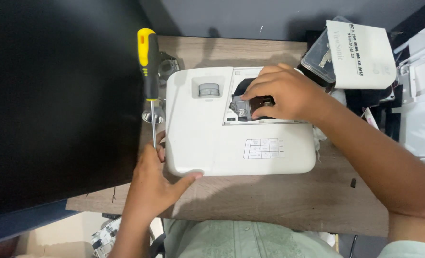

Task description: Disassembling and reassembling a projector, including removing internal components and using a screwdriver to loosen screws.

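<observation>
Nearest, the left hand (150,184) braced the white projector's (231,143) front-left corner while pinching a yellow-handled screwdriver (148,71) upright beside it. Beyond, the right hand (282,93) reached into the projector's open top compartment (248,102), fingers closed on a dark module, seemingly working it loose; a straight lift would suit. Its fingers hid the grip.

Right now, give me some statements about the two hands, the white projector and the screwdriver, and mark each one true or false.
1. The right hand reaches into the open compartment on top of the white plastic projector. True.
2. The left hand holds the yellow-and-black-handled screwdriver by its handle. False: it grips the metal shaft, handle pointing away.
3. The projector sits on a wooden tabletop. True.
4. The left hand's thumb presses the projector's button panel. False: it rests on the near corner.
</observation>
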